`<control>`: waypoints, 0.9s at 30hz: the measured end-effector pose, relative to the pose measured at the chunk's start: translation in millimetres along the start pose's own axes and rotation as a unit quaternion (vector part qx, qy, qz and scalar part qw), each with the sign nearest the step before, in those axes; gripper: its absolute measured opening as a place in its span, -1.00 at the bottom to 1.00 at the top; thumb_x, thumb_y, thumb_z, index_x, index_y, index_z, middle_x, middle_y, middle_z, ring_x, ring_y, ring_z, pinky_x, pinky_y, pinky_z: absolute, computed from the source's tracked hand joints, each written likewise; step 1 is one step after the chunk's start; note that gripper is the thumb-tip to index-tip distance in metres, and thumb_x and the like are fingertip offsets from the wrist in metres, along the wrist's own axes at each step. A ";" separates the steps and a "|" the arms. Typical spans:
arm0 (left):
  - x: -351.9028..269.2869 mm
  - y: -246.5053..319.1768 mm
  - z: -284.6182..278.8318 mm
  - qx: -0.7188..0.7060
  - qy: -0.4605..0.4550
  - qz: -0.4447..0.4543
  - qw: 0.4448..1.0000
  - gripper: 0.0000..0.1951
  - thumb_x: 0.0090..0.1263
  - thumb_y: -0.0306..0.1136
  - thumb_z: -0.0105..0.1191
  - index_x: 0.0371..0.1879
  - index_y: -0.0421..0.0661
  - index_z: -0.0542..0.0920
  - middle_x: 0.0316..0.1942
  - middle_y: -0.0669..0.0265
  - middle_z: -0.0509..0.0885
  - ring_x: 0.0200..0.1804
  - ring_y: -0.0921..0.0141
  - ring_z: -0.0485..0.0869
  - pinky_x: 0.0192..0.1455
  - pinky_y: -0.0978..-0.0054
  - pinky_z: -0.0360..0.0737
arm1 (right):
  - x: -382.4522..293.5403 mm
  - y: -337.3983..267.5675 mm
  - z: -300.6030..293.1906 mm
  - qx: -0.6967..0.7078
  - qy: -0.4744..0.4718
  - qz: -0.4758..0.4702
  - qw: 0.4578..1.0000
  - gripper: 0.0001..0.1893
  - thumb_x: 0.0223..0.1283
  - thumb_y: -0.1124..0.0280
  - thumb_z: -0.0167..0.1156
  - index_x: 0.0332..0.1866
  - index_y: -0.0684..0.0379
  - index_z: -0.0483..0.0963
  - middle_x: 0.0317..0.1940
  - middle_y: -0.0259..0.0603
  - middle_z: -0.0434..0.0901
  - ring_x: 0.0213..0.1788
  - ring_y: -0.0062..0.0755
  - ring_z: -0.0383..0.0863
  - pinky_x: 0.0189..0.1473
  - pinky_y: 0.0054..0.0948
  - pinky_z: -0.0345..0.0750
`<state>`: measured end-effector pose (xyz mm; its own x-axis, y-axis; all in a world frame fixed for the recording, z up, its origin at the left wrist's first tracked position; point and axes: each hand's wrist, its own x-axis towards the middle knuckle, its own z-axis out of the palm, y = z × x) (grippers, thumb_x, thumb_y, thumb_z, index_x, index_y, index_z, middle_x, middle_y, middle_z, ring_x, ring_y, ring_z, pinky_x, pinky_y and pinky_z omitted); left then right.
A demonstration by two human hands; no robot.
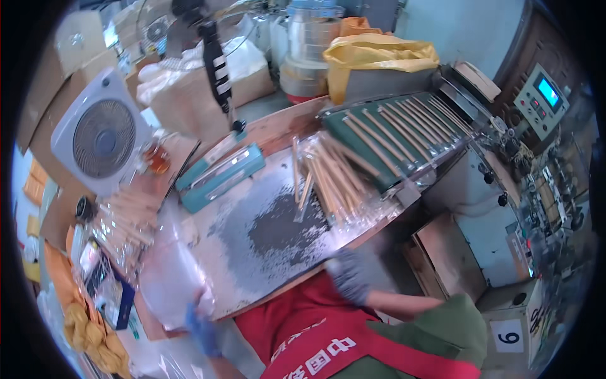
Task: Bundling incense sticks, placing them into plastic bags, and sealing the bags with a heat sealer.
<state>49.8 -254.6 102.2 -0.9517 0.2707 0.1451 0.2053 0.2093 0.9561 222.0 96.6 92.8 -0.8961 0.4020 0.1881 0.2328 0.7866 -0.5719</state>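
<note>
My left hand [202, 327], in a blue glove and blurred, is at the near edge of a clear plastic bag [173, 279] at the worktable's left; its fingers are too blurred to read. My right hand [348, 275], in a grey knitted glove, rests near the table's front edge, close to my red apron [303, 331]; its fingers are not clear. Beyond it lies a pile of plastic-wrapped wooden sticks [334, 182]. More wrapped sticks [395, 125] lie spaced out on a green conveyor belt [343, 125]. The worktable [213, 246] has a dark worn patch in its middle.
A teal sealer-like device [225, 177] lies at the table's back left, near a box fan [104, 137]. Another bundle of wrapped sticks [125, 222] is at the left. A yellow sack [378, 52] stands behind the conveyor, and a control panel [541, 102] is at the right.
</note>
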 end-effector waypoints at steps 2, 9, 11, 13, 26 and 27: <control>72.1 -25.2 61.3 0.146 -0.146 0.052 0.977 -0.53 0.46 -0.23 -0.12 0.25 -0.25 0.39 0.23 0.08 0.48 0.30 0.21 0.42 0.35 0.32 0.28 | -16.9 121.0 19.2 -0.150 0.325 -0.015 0.934 -0.65 0.24 0.38 0.08 0.12 0.22 0.42 0.03 -0.02 0.48 0.15 0.09 0.40 0.19 -0.09 0.33; 222.0 -31.1 357.9 0.207 -0.282 0.110 0.930 -0.24 0.35 0.10 -0.04 0.34 -0.27 0.20 0.30 -0.08 0.33 0.36 0.05 0.27 0.44 0.24 0.08 | 95.4 248.9 -18.5 -0.093 0.146 -0.012 0.985 -0.53 0.29 0.38 -0.03 0.33 0.06 0.28 0.34 -0.04 0.26 0.36 -0.14 0.27 0.38 -0.27 0.22; 220.8 -24.4 412.2 0.046 -0.249 0.080 0.964 -0.27 0.28 0.03 0.14 0.27 -0.27 0.29 0.16 0.01 0.48 0.20 0.15 0.45 0.30 0.28 0.30 | 133.9 270.6 11.4 0.033 0.054 -0.024 0.998 -0.51 0.22 0.19 0.11 0.25 0.10 0.38 0.22 -0.04 0.42 0.25 -0.16 0.40 0.31 -0.24 0.32; 187.8 -0.4 409.5 -0.130 -0.218 -0.022 0.967 -0.23 0.26 -0.13 0.22 0.36 -0.22 0.17 0.19 0.12 0.44 0.20 0.28 0.43 0.27 0.37 0.34 | 147.8 137.4 -31.3 0.205 0.118 0.018 0.971 -0.48 0.21 0.14 0.19 0.20 0.23 0.41 0.15 -0.10 0.49 0.16 -0.18 0.48 0.26 -0.28 0.38; 53.2 -19.0 160.4 0.310 0.088 -0.057 0.945 -0.11 0.16 -0.04 0.24 0.38 -0.25 0.12 0.34 -0.19 0.17 0.38 -0.04 0.19 0.41 0.16 0.15 | 88.0 -60.0 -30.1 -0.081 -0.368 -0.329 0.866 -0.63 0.23 0.28 0.00 0.02 0.32 0.47 -0.25 0.13 0.62 -0.46 -0.03 0.65 -0.34 -0.16 0.59; 55.3 -11.3 168.2 0.349 0.103 -0.060 0.930 -0.06 0.13 0.08 0.24 0.38 -0.26 0.13 0.36 -0.27 0.12 0.40 -0.13 0.12 0.44 0.11 0.07 | 102.6 -37.6 -18.3 -0.088 -0.376 -0.333 0.860 -0.63 0.23 0.28 0.00 0.02 0.32 0.47 -0.25 0.13 0.62 -0.46 -0.03 0.65 -0.34 -0.16 0.59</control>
<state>33.3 -84.0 56.6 -0.9861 0.0355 0.1626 0.1248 0.8039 0.5815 128.2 116.9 148.2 -0.8280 -0.5308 -0.1806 -0.4329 0.8099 -0.3957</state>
